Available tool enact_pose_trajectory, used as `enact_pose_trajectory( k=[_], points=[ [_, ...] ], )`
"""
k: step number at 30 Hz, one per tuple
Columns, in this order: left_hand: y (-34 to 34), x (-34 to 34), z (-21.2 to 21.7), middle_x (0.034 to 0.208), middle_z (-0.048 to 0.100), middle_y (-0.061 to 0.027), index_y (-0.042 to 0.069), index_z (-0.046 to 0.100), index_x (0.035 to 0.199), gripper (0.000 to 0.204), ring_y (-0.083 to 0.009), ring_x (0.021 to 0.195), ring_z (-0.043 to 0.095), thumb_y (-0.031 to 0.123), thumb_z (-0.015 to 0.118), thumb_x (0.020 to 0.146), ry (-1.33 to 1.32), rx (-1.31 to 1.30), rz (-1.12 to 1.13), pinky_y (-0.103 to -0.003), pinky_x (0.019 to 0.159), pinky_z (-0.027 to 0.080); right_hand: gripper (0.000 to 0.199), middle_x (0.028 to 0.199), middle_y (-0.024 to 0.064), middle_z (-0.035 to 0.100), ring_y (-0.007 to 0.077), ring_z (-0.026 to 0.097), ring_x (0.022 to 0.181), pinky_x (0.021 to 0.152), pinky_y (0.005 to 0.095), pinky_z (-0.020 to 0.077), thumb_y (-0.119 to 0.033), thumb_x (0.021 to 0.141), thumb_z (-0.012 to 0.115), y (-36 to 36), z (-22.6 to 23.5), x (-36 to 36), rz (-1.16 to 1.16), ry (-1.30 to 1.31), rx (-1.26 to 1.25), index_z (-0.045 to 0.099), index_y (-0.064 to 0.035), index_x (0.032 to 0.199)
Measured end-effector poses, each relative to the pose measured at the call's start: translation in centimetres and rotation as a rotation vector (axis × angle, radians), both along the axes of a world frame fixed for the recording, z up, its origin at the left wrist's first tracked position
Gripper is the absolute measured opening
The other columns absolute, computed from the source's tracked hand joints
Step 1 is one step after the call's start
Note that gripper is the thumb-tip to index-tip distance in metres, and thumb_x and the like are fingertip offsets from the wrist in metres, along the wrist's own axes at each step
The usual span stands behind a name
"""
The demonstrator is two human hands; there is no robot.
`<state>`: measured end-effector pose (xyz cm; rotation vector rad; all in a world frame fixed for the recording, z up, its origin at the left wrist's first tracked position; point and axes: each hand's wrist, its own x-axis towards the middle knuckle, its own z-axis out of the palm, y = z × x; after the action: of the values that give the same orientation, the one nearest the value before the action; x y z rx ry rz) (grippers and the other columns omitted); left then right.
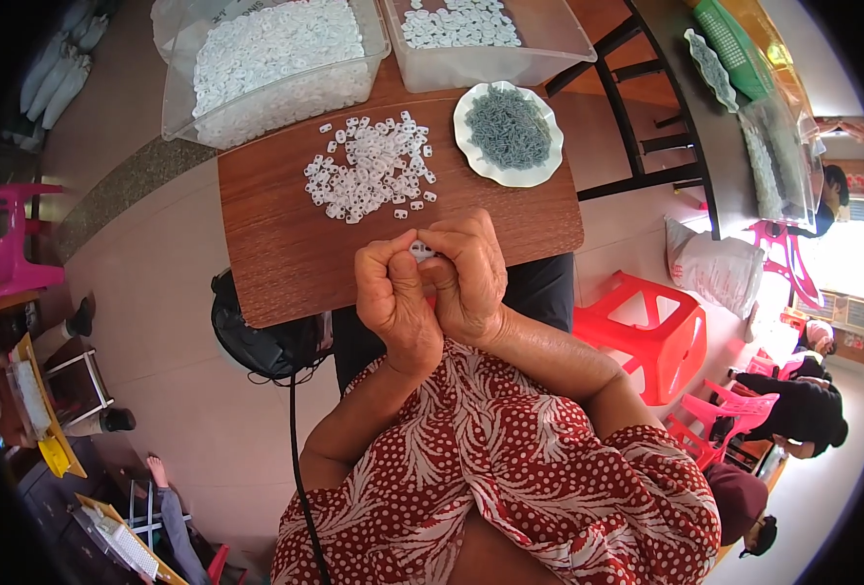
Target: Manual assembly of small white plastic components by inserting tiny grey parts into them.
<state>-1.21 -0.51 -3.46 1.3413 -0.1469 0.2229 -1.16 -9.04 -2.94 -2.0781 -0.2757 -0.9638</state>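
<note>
Pale tiled floor (159, 322), brown wooden table (286, 244), red plastic stool (661, 336), pink chairs (8, 244)

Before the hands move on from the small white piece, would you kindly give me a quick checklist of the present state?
1. Small white piece pinched between left hand and right hand: ok.
2. Loose white pieces piled on the wooden table, within reach: ok.
3. White dish of grey parts stands beside the pile: ok.
4. Clear bins stocked: ok.
5. Piece fully assembled: cannot tell.
</note>
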Motion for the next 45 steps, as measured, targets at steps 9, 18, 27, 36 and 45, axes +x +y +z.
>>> enact_pose_trajectory(
  k=[9,18,27,36,45],
  points=[
    [1.0,0.9,-1.2,0.089,0.056,-0.0031,-0.001,0.055,0.105,0.018,-0.0058,0.079,0.049,0.012,0.047,0.095,-0.011,0.149,-0.019,-0.020,0.070,0.041,0.016,0.084,0.0136,0.058,0.0258,0.054,0.069,0.061,0.0317,0.0441,-0.004,0.078,0.063,-0.2,-1.2,0.3,0.013,0.081,0.019,0.057,0.0016,0.092],
    [2.1,4.6,-9.2,0.085,0.061,-0.0026,-0.002,0.061,0.101,0.016,-0.0075,0.071,0.054,0.005,0.054,0.089,0.330,0.238,-0.083,-0.021,0.065,0.046,0.017,0.082,0.0065,0.063,0.0066,0.054,0.077,0.066,0.0242,0.0456,-0.006,0.078,0.065,-7.3,-1.9,5.0,-0.168,0.473,0.361,0.062,0.0018,0.093],
    [-1.0,6.0,-11.5,0.075,0.054,-0.0082,0.007,0.062,0.089,0.017,-0.0262,0.073,0.054,0.001,0.062,0.073,-0.263,0.924,0.017,-0.035,0.062,0.046,0.019,0.081,0.0149,0.062,0.0320,0.056,0.076,0.070,0.0415,0.0437,-0.008,0.071,0.064,-16.0,1.8,19.3,-0.492,0.037,-0.501,0.065,-0.0036,0.090],
    [-2.4,7.5,-12.4,0.075,0.047,-0.0096,0.004,0.054,0.078,0.011,-0.0275,0.071,0.050,-0.001,0.058,0.069,-0.479,1.213,-0.049,-0.038,0.061,0.044,0.015,0.080,0.0103,0.061,0.0252,0.056,0.073,0.066,0.0336,0.0457,-0.002,0.074,0.065,-12.8,-0.5,11.5,-0.233,0.158,-0.341,0.065,-0.0042,0.089],
    [-1.8,6.8,-11.0,0.077,0.054,-0.0096,0.001,0.055,0.082,0.011,-0.0241,0.070,0.055,0.000,0.061,0.072,-0.197,0.963,-0.172,-0.033,0.061,0.045,0.013,0.080,0.0114,0.060,0.0255,0.058,0.072,0.065,0.0320,0.0464,0.001,0.073,0.066,-12.2,-6.1,3.7,-0.218,0.449,0.063,0.065,-0.0037,0.084]
  ],
)
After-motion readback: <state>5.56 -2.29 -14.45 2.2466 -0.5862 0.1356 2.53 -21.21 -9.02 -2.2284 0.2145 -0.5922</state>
